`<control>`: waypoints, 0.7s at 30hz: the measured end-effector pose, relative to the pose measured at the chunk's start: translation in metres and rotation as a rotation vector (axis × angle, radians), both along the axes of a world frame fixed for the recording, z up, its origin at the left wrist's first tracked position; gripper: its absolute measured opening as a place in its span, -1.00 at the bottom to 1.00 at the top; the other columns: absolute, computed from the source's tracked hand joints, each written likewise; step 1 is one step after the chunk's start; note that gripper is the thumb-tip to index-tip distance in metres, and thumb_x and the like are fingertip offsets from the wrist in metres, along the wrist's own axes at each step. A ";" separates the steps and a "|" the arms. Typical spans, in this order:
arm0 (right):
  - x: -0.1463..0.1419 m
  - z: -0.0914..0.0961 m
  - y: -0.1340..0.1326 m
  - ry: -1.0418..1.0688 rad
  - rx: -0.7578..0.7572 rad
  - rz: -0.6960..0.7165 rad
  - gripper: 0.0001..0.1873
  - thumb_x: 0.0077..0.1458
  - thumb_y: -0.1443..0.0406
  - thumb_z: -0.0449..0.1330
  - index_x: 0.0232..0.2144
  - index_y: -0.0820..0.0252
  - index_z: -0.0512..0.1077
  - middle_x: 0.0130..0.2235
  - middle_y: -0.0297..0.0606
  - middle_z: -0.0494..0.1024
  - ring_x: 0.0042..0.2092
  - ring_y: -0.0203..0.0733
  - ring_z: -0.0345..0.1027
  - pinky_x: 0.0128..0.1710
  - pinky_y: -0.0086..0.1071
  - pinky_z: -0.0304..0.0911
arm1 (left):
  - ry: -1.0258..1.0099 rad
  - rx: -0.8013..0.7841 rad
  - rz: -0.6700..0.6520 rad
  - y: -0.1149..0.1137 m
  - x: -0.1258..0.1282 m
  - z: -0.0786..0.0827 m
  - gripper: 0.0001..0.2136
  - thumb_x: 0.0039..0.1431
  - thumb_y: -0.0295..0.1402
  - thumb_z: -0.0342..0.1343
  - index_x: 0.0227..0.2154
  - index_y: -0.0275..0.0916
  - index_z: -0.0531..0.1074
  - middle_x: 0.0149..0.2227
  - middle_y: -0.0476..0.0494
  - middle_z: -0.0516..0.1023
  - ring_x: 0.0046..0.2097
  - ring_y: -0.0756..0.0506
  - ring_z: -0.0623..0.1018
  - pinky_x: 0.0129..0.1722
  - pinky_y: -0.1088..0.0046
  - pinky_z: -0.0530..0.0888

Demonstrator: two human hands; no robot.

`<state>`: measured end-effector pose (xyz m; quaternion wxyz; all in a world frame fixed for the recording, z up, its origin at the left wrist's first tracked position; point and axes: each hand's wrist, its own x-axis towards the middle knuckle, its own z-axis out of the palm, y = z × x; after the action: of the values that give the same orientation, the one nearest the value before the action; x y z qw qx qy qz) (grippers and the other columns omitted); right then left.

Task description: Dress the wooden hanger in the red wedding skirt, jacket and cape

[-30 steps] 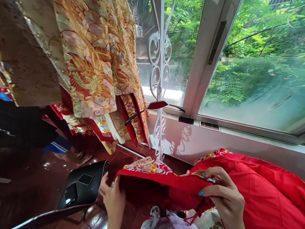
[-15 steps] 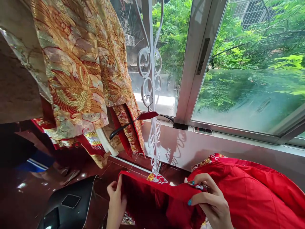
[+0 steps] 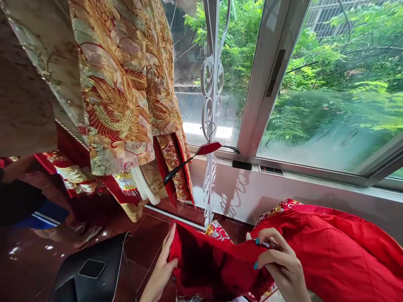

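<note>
A red embroidered garment (image 3: 233, 250) is stretched between my two hands, its dark red inside facing up. My left hand (image 3: 162, 265) grips its left edge, thumb on the near side and fingers along the outside. At the other end, my right hand (image 3: 281, 261), with blue-green nails, pinches the red band between thumb and fingers. A small patterned piece shows by those fingertips, too small to name. Just right of that hand spreads bulky red cloth (image 3: 340, 247) with an embroidered edge; whether it belongs to the same garment I cannot tell.
A clothes hanger (image 3: 209, 148) hangs on a white scrolled metal stand (image 3: 211, 105). Gold-embroidered robes (image 3: 119, 92) hang at left. Two phones (image 3: 242, 165) lie on the windowsill. Lower left stands a black seat-like object (image 3: 91, 251); a person in dark clothing (image 3: 23, 201) is beyond.
My left hand's fingers have straightened along the garment's left edge. The view has shifted, so stand, hanger and robes appear farther right. My right hand keeps its pinch.
</note>
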<state>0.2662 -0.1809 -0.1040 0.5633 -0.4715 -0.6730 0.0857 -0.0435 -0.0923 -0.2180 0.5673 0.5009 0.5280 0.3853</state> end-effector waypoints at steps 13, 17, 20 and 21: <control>0.019 -0.002 -0.013 -0.022 0.022 -0.033 -0.66 0.16 0.47 0.11 -0.60 0.12 0.47 -0.28 -0.21 0.42 -0.30 -0.24 0.44 -0.35 -0.48 0.35 | -0.299 -0.285 -0.001 -0.020 -0.005 0.027 -0.14 -0.29 -0.59 0.09 0.25 -0.08 0.38 0.29 -0.05 0.41 -0.04 -0.15 0.56 -0.23 0.51 0.47; 0.027 0.006 -0.014 -0.012 0.007 -0.047 -0.69 0.08 0.50 0.12 -0.61 0.12 0.47 -0.31 -0.24 0.43 -0.32 -0.24 0.44 -0.35 -0.48 0.35 | -0.291 -0.294 0.040 -0.024 0.001 0.038 -0.15 -0.31 -0.59 0.10 0.22 -0.10 0.41 0.23 -0.08 0.47 -0.34 0.00 0.49 -0.39 0.54 0.40; 0.033 0.008 -0.015 0.011 0.001 -0.037 -0.69 0.06 0.52 0.11 -0.61 0.12 0.47 -0.32 -0.25 0.43 -0.34 -0.26 0.43 -0.36 -0.49 0.35 | -0.311 -0.289 0.059 -0.028 0.003 0.041 -0.14 -0.32 -0.58 0.11 0.22 -0.07 0.41 0.20 -0.08 0.50 -0.39 0.03 0.45 -0.42 0.55 0.38; 0.034 0.008 -0.014 0.018 0.000 -0.034 -0.69 0.06 0.51 0.11 -0.61 0.12 0.47 -0.32 -0.25 0.44 -0.33 -0.25 0.43 -0.35 -0.48 0.35 | -0.314 -0.288 0.063 -0.029 0.003 0.042 -0.14 -0.32 -0.57 0.11 0.22 -0.06 0.41 0.19 -0.07 0.51 -0.39 0.03 0.45 -0.42 0.55 0.38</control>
<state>0.3004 -0.1954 -0.0959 0.5707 -0.4822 -0.6598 0.0804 -0.0406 -0.1209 -0.1762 0.6961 0.3314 0.4982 0.3968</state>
